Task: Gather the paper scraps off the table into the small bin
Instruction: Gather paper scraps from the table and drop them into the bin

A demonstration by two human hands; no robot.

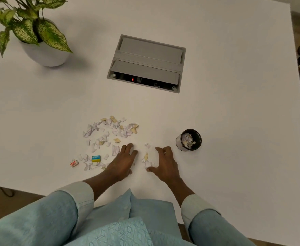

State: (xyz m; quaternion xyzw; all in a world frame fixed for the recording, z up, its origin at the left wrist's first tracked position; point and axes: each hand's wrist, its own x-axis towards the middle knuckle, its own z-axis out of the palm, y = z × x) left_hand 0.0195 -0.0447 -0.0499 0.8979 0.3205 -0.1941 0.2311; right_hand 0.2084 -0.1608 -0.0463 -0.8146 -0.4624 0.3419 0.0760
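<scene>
Head view: the white table (234, 121) carries a wide scatter of paper scraps (110, 132) well left of the small bin (190, 140). Also left of the bin, both hands rest loosely on the tabletop, gripping nothing: left hand (124, 160) flat, right hand (165, 164) with fingers spread and bent. The bin (black, upright) holds some scraps. A small clump (147, 161) lies between the hands, just beside the right thumb.

torn white and tan paper scraps (110, 132), strewn in a loose, ragged spread on the white table (234, 103), thicker at the far side, thinner toward the near edge. a smaller clump of scraps (147, 159) lying apart to the right. further right, well clear, a small bin (198, 139): round, black, upright, open-topped, partly filled with more scraps.
</scene>
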